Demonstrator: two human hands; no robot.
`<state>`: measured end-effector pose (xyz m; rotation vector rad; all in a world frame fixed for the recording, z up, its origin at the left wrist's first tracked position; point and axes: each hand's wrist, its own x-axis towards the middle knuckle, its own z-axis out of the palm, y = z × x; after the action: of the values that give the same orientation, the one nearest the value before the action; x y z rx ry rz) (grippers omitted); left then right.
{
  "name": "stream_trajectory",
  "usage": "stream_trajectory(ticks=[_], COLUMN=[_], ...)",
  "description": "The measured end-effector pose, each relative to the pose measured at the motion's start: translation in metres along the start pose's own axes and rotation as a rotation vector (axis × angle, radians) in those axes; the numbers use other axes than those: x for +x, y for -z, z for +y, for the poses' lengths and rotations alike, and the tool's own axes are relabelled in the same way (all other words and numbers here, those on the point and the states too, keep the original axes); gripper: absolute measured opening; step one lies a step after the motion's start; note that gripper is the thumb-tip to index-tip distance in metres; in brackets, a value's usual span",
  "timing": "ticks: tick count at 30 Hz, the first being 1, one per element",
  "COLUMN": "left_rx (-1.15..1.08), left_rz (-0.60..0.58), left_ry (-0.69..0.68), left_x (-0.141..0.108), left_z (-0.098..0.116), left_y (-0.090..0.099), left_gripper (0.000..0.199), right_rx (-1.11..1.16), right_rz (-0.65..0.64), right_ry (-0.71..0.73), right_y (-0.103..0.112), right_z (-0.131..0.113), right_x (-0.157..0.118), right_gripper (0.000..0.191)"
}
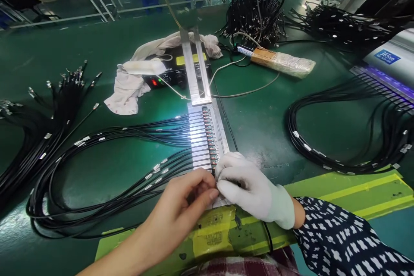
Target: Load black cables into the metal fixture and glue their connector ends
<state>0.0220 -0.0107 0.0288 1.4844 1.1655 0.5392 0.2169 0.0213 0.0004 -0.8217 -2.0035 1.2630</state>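
Observation:
A metal strip fixture (222, 131) lies on the green table under a bright lamp, with a row of black cables (174, 127) laid side by side across it. Small metal cable ends (209, 131) line up along its right part. At the fixture's near end, my bare left hand (189, 200) is closed in a pinch. My right hand (244, 185), in a white glove, is closed with its fingertips against the same spot. Fingers hide whatever is between them. From the fixture, the cables loop out to the left, bearing small white labels (157, 167).
Behind the fixture stands a black control box (176, 73) with a white cloth (127, 90) draped round it. Cable bundles lie at far left (64, 95) and back right (255, 13). A 365nm lamp unit (394, 54) covers more cables at right. Yellow-green tape (349, 189) edges the table.

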Motion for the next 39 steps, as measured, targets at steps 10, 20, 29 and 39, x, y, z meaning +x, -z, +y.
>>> stream_trajectory(ticks=[10, 20, 29, 39], left_rx=[-0.393, -0.483, -0.136, 0.242], left_rz=[-0.028, -0.022, 0.070, 0.031], left_ry=[0.157, 0.134, -0.059, -0.315], left_x=[0.005, 0.003, -0.001, -0.006], left_z=[-0.009, -0.013, -0.011, -0.017], left_y=[0.004, 0.007, 0.011, 0.014], left_gripper=[0.032, 0.032, 0.011, 0.016], right_rx=[0.062, 0.152, 0.191, 0.155], right_rz=[0.028, 0.024, 0.025, 0.023], right_ry=[-0.152, -0.135, -0.152, -0.145], right_y=[-0.010, -0.009, -0.008, -0.007], right_z=[-0.007, -0.004, -0.002, -0.007], right_x=[0.005, 0.006, 0.004, 0.008], right_gripper=[0.031, 0.030, 0.031, 0.029])
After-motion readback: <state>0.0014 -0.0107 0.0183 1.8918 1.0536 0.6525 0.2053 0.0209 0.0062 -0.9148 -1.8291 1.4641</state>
